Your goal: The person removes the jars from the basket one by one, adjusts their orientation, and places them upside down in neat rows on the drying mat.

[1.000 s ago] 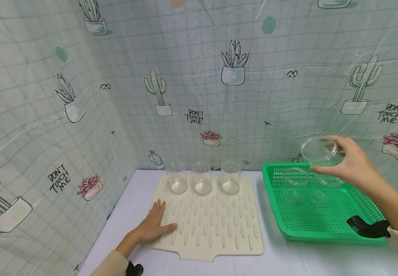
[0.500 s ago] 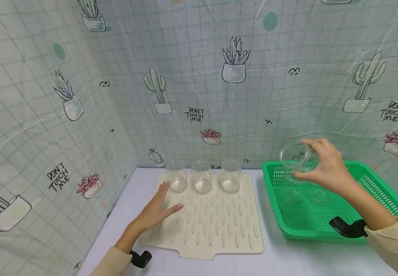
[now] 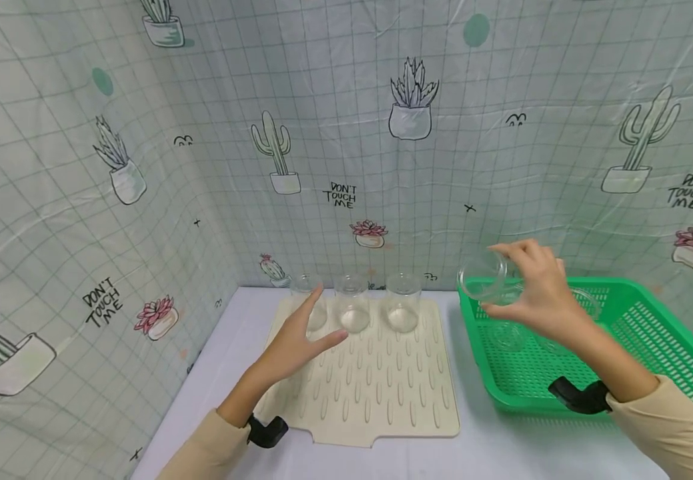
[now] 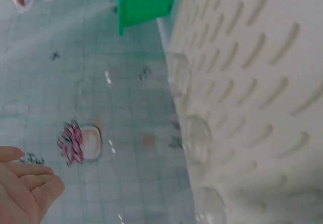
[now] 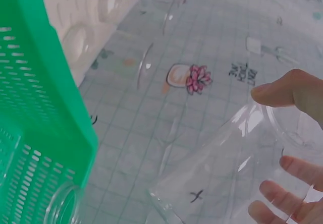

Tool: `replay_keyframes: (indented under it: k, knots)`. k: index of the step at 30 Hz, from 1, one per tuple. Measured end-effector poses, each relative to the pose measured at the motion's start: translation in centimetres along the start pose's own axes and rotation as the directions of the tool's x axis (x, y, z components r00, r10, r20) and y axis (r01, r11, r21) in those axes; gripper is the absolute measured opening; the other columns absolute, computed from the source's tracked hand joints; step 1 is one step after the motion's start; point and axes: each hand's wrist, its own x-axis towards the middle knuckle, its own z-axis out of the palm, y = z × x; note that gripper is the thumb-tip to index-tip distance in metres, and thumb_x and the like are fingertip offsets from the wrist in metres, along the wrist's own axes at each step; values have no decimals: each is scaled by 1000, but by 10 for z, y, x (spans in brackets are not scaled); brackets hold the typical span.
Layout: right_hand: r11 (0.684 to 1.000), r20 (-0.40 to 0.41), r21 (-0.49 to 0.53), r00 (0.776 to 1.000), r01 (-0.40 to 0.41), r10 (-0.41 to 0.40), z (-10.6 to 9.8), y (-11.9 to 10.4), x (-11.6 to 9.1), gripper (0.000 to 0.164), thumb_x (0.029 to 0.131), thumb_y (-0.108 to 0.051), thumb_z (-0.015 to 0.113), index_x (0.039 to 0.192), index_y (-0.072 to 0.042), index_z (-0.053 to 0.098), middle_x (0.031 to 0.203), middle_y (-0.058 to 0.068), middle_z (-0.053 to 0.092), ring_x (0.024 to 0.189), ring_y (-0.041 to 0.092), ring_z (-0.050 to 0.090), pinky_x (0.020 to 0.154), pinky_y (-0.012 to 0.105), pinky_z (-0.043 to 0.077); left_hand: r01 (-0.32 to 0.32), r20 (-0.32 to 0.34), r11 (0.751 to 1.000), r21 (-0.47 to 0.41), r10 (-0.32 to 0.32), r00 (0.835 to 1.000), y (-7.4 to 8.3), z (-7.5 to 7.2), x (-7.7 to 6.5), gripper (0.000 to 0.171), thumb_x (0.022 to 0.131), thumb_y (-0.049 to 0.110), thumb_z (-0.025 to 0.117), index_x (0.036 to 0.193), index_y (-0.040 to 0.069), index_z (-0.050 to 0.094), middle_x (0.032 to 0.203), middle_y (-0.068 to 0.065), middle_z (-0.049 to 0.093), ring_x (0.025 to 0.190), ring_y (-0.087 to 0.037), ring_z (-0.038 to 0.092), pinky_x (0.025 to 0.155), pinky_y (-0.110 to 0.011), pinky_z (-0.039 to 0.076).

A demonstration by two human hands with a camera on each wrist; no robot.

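The cups [image 5: 217, 166] are colourless and clear, the basket [image 3: 532, 404] bright green, the mat [image 3: 376, 390] cream with rows of slim ovals, the desk [image 3: 490, 450] white. The sleeves [image 3: 664, 423] are beige, the wrist devices [image 3: 268, 432] black. Pale grey-green sheeting [image 3: 334, 87] carries a green grid, pink succulents [image 3: 368, 231] and black lettering [image 3: 343, 195].

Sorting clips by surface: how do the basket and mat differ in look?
The basket is green; the mat is cream. The basket has raised walls; the mat is flat. The basket is perforated; the mat has rows of short oblong marks. Both bear clear cups.
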Motion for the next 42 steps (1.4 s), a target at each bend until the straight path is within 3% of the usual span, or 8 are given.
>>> replay_keyframes:
  k: [4, 11, 19, 30, 34, 42]
  knots:
    - [999, -9, -15, 999, 51, -52, 6, -8, 2, 84, 53, -5, 95, 129, -2, 58, 112, 16, 52, 101, 40, 43, 83, 59, 28, -49, -22, 996, -68, 48, 999, 22, 10, 6, 97, 89, 52, 71, 162, 24, 13, 165, 2, 15, 147, -34, 25, 113, -57, 29]
    - [993, -3, -39, 994, 111, -112, 17, -22, 4, 85, 52, -2, 94, 129, -5, 58, 113, 14, 51, 104, 39, 44, 81, 53, 30, -183, -59, 966, -181, 175, 983, 53, 27, 18, 95, 88, 46, 75, 160, 27, 17, 163, 6, 18, 148, -18, 22, 115, -36, 31]
    - [990, 3, -38, 990, 139, -139, 26, -33, 5, 84, 51, -5, 93, 128, -5, 59, 113, 13, 52, 105, 38, 45, 83, 55, 31, -246, -49, 933, -264, 242, 969, 73, 37, 24, 92, 89, 45, 75, 159, 29, 19, 162, 5, 21, 148, -18, 23, 113, -33, 34]
    - [984, 4, -17, 985, 175, -175, 38, -42, 1, 86, 49, -5, 96, 127, -5, 60, 113, 13, 52, 105, 38, 45, 83, 53, 32, -336, -72, 901, -274, 329, 942, 91, 56, 33, 88, 87, 32, 79, 156, 28, 25, 158, 6, 26, 143, -18, 31, 110, -31, 39]
    - [981, 13, 2, 981, 194, -194, 43, -47, -1, 87, 48, -6, 97, 128, -5, 60, 115, 14, 53, 106, 37, 46, 83, 52, 33, -350, -89, 902, -253, 339, 937, 98, 64, 34, 89, 85, 31, 81, 156, 26, 27, 156, 8, 28, 142, -19, 33, 109, -31, 40]
    - [974, -9, 6, 974, 226, -226, 49, -52, -2, 89, 48, -16, 102, 126, -4, 62, 116, 17, 55, 106, 39, 47, 81, 54, 34, -424, -127, 882, -203, 406, 905, 102, 75, 35, 80, 83, 28, 83, 149, 28, 37, 149, 4, 38, 137, -22, 40, 107, -36, 43]
